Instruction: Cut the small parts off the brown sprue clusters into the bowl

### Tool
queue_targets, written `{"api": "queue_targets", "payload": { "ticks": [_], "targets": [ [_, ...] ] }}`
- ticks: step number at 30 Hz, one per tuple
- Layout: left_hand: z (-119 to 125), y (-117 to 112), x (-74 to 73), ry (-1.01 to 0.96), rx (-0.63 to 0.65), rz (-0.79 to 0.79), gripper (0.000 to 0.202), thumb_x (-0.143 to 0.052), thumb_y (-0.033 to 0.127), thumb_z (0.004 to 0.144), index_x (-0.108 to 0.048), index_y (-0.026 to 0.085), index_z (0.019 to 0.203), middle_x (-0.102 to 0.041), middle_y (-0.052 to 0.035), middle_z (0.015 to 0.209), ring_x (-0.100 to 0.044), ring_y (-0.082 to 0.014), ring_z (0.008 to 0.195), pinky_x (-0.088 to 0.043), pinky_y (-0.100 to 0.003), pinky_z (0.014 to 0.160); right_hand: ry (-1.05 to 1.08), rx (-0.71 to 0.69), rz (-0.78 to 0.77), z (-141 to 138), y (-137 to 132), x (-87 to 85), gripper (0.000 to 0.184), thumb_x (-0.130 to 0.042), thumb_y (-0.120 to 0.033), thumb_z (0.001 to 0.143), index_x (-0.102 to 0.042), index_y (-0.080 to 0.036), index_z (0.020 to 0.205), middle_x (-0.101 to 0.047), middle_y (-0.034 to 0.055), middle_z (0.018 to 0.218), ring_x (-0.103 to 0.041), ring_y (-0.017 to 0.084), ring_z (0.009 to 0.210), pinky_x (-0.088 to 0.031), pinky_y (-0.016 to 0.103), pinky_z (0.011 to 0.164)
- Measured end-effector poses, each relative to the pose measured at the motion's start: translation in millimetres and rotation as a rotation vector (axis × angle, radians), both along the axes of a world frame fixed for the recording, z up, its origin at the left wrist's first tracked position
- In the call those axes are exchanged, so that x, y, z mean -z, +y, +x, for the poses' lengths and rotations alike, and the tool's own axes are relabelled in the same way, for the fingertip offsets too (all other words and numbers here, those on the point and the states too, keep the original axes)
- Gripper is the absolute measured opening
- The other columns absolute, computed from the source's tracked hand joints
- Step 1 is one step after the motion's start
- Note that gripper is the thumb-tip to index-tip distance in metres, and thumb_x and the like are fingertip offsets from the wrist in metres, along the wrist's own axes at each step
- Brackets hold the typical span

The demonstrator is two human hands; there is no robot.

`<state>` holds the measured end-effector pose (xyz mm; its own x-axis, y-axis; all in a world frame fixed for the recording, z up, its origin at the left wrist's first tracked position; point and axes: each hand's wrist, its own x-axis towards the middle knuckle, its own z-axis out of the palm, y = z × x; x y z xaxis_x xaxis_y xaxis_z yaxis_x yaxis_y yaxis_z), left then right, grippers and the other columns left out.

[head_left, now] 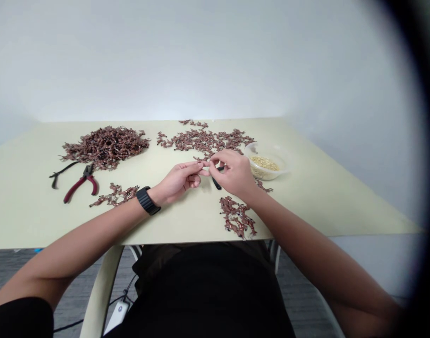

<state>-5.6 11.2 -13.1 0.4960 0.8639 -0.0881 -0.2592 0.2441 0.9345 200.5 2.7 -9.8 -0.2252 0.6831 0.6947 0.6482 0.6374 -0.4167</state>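
Observation:
Over the middle of the table, my left hand point(179, 182) and my right hand point(237, 172) meet at the fingertips. Both are closed in a pinch, and whatever lies between the fingers is too small to make out. Under my right hand a black handle-like piece point(217, 184) shows, the rest of it covered. Just behind the hands spreads a layer of small brown figures point(200, 140), shaped like little animals. To the right of my right hand stands a clear plastic bowl point(285, 168) with many tiny gold-coloured pieces point(264, 163) inside.
A large heap of brown figures point(107, 144) lies at the back left. Red-handled pliers point(81, 182) and a black tool point(61, 174) rest before it. Smaller groups of figures lie by my left wrist point(116, 195) and near the front edge point(237, 217). A wall rises behind the table.

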Motion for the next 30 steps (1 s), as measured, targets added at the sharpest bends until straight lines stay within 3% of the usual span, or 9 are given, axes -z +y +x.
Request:
{"api": "queue_targets", "payload": {
  "ticks": [3,6,11,15,30],
  "targets": [
    [0,1,0.8,0.038,-0.004,0.067,0.035,-0.075,0.036,0.095,-0.075,0.013,0.121,-0.079,-0.0113,0.106,-0.057,-0.0052,0.059,-0.046,-0.019,0.056,-0.028,0.001,0.041,1,0,-1.7,0.012,-0.060,-0.021,0.095,-0.070,-0.023,0.090,-0.072,0.0070,0.092,-0.064,0.025,0.091,-0.050,0.039,0.083],
    [0,1,0.2,0.146,-0.034,0.234,0.036,-0.074,0.041,0.096,-0.074,0.013,0.118,-0.077,-0.0103,0.103,-0.061,-0.0073,0.060,-0.049,-0.022,0.060,0.021,-0.042,-0.012,0,-3,-5.9,0.012,-0.060,-0.023,0.096,-0.071,-0.023,0.091,-0.071,0.0057,0.087,-0.063,0.022,0.083,-0.050,0.037,0.079],
    [2,-5,-2.7,0.276,-0.001,0.493,0.035,-0.060,0.047,0.104,-0.070,0.013,0.103,-0.068,-0.0039,0.076,-0.062,-0.0115,0.066,-0.051,-0.025,0.067,0.126,-0.092,-0.138,-7,-9,-11.1,0.011,-0.064,-0.026,0.096,-0.073,-0.024,0.092,-0.072,0.0032,0.085,-0.062,0.019,0.073,-0.051,0.034,0.071],
    [3,-9,-1.9,0.327,0.043,0.546,0.038,-0.054,0.051,0.106,-0.067,0.015,0.105,-0.068,-0.0045,0.077,-0.063,-0.0133,0.069,-0.052,-0.027,0.071,0.114,-0.087,-0.138,-8,-9,-10.3,0.010,-0.065,-0.026,0.095,-0.074,-0.024,0.091,-0.072,0.0027,0.085,-0.060,0.019,0.072,-0.051,0.034,0.071],
    [4,-10,-1.4,0.446,-0.007,0.649,0.036,-0.049,0.049,0.108,-0.064,0.017,0.099,-0.066,-0.0032,0.074,-0.061,-0.0137,0.068,-0.048,-0.026,0.068,0.019,-0.121,-0.098,-4,-8,-7.0,0.013,-0.059,-0.023,0.098,-0.071,-0.024,0.094,-0.070,0.0049,0.088,-0.061,0.020,0.076,-0.049,0.034,0.073]
  ]
}}
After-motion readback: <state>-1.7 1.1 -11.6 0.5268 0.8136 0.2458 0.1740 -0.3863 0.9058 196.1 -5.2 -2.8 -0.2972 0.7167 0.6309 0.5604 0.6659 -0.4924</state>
